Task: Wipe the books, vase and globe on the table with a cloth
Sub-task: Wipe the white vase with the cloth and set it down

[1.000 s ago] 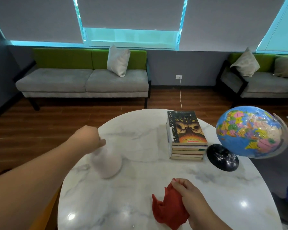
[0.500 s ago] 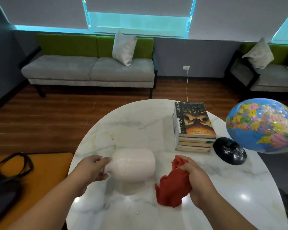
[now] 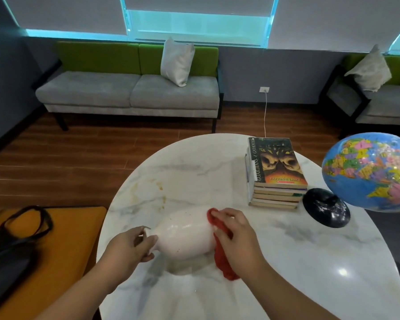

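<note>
The left hand [image 3: 129,247] grips the neck of the tilted vase [image 3: 185,234]; the right hand [image 3: 234,236] presses the cloth [image 3: 219,250] on its base, probably above the worktop [image 3: 286,262]. Wipe along the body, rotating slowly.

Two bare forearms, no sleeves in view, left hand [image 3: 129,247] and right hand [image 3: 237,236] — ungloved, ringless

Bench [image 3: 286,262]: polished white marble look, grey veining, glossy with light glare. Vase [image 3: 185,234]: smooth glazed ceramic look, pale, sheen along the body, few brown specks. Cloth [image 3: 219,252]: red fabric, matt, soft and crumpled. Books [image 3: 275,172]: paper, top cover slightly shiny, page edges dull. Globe [image 3: 370,172]: glossy printed surface; its base [image 3: 326,207] glossy black. Floor [image 3: 67,162]: wood planks, low sheen.
</note>
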Tool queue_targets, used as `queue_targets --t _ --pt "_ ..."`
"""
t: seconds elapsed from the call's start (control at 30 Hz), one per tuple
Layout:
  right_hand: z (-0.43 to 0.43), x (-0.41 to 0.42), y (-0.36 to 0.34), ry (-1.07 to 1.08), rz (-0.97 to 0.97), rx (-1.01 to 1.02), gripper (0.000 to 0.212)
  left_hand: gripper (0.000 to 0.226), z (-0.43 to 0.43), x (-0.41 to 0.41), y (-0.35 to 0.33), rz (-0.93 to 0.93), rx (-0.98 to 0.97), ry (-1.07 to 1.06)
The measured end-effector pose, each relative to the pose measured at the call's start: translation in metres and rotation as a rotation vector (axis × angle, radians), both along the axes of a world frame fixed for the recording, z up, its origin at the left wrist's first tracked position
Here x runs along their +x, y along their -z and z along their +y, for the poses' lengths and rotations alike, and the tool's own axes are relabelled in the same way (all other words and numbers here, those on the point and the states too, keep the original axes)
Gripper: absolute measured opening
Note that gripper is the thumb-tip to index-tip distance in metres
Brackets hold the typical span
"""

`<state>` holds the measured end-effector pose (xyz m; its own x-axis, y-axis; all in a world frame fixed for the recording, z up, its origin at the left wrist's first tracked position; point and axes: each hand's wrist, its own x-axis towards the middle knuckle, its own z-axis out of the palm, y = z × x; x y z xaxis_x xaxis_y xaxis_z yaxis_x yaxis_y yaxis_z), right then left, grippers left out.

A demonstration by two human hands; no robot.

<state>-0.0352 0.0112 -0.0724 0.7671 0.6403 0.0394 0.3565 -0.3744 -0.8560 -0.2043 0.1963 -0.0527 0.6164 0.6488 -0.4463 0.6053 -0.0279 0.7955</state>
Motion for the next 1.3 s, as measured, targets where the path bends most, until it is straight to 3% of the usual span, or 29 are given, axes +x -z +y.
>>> queue_targets --t 0.07,0.17,0.27,0.33,0.43,0.57,0.73,0.87,1.0,1.17,1.3 --pt "-0.007 0.001 0.011 -0.073 -0.052 -0.062 0.041 0.015 0.000 -0.004 0.002 -0.032 -0.005 -0.035" --pt "-0.022 0.007 0.017 -0.026 0.027 -0.184 0.028 0.017 0.001 -0.009 0.004 -0.046 -0.019 -0.052" --pt "-0.015 0.011 0.003 0.131 0.003 -0.061 0.030 0.022 0.001 -0.010 0.005 -0.046 0.001 -0.038" --pt "-0.005 0.010 -0.008 0.047 -0.077 -0.014 0.036 0.023 0.000 -0.011 0.005 -0.046 0.003 -0.031" --pt "-0.003 0.004 -0.006 -0.258 -0.234 -0.170 0.044 0.024 -0.003 -0.012 0.008 -0.045 0.008 -0.030" --pt "-0.005 0.008 0.001 -0.115 -0.191 -0.243 0.043 0.021 -0.008 -0.008 0.006 -0.037 0.044 -0.024" --pt "-0.001 -0.006 -0.004 -0.324 -0.269 -0.277 0.043 0.013 -0.013 -0.010 0.003 -0.068 0.038 -0.038" --pt "-0.004 0.011 -0.005 -0.143 -0.231 -0.304 0.038 0.012 -0.016 -0.009 0.000 -0.077 0.035 -0.048" --pt "-0.008 -0.009 -0.015 -0.398 -0.344 -0.306 0.041 0.015 -0.015 -0.009 0.000 -0.059 0.087 -0.013" --pt "-0.012 0.016 -0.003 -0.186 -0.322 -0.353 0.038 0.014 -0.018 -0.005 -0.001 -0.040 0.145 0.007" --pt "-0.006 -0.008 -0.007 -0.377 -0.380 -0.331 0.044 0.019 -0.016 -0.002 0.000 0.017 0.285 0.060"
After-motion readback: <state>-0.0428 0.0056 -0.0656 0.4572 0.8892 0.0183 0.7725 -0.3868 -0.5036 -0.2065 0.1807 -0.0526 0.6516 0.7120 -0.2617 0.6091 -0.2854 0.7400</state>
